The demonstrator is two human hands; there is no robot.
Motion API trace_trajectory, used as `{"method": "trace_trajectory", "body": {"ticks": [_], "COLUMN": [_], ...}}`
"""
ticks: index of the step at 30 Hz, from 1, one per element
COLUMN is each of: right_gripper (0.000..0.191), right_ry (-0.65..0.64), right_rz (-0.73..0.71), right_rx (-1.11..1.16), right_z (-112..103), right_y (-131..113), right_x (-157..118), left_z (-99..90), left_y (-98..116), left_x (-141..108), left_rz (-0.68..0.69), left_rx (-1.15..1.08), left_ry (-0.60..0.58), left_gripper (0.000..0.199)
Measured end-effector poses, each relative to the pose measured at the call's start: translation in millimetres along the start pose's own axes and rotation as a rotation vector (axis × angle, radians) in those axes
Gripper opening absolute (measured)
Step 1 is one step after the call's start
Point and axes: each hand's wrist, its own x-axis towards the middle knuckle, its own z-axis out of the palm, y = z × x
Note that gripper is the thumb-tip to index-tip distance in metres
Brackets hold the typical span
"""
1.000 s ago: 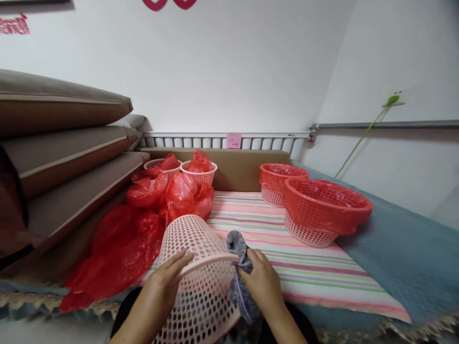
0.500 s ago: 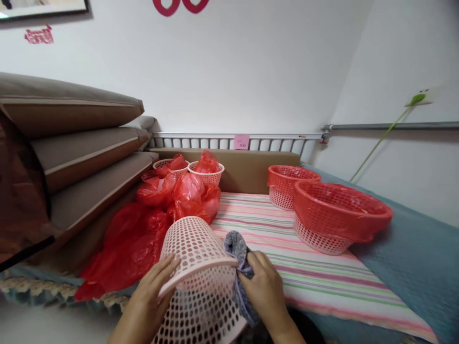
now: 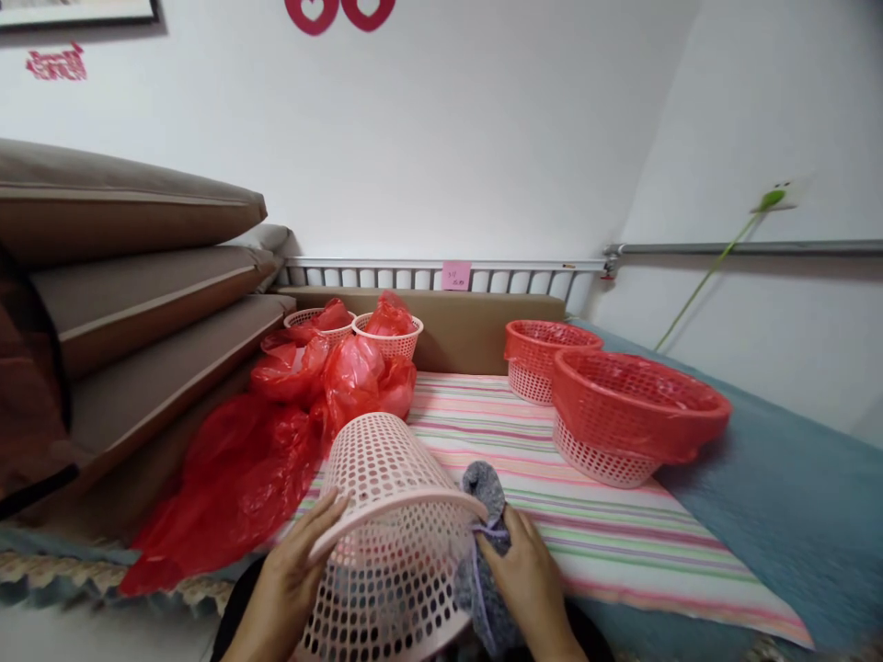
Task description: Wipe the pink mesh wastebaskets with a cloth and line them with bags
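A pale pink perforated plastic basket [image 3: 386, 460] lies tilted at the front of the bed, its open mouth facing me. My left hand [image 3: 293, 556] grips its rim at the left, thumb inside and fingers outside. In my right hand [image 3: 528, 570] is a grey cloth [image 3: 487, 588] with purple edging, pressed against the right side of the rim. Part of the cloth hangs below that hand. Just left of the basket, a loose red plastic bag [image 3: 235, 478] spreads out, with crumpled red bags [image 3: 362, 377] behind.
Two baskets lined with red bags [image 3: 635, 414] [image 3: 548, 354] stand at the right on the striped sheet [image 3: 593, 524]. Two pink baskets [image 3: 390, 340] [image 3: 321, 319] holding red plastic sit at the back. Stacked cushions [image 3: 152, 276] rise on the left; a radiator [image 3: 386, 274] runs behind.
The cloth and my right hand have shifted slightly right and down along the rim. The basket has turned a little in my hands. The whole view has swung slightly to the right.
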Motion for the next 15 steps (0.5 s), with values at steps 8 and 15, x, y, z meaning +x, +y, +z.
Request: {"method": "trace_trajectory", "body": {"ticks": [8, 15], "right_gripper": [0.040, 0.038], "right_ry": [-0.153, 0.007], "right_rz": [0.245, 0.289], "right_rx": [0.233, 0.309], "right_z": [37, 32], "right_y": [8, 12], "right_x": [-25, -15], "left_z": [9.5, -17.0], "left_y": [-41, -11], "left_x": [-11, -50], "left_rz": [-0.018, -0.234], "left_rx": [-0.070, -0.203], "left_ry": [-0.007, 0.250], "left_gripper": [0.043, 0.060]}}
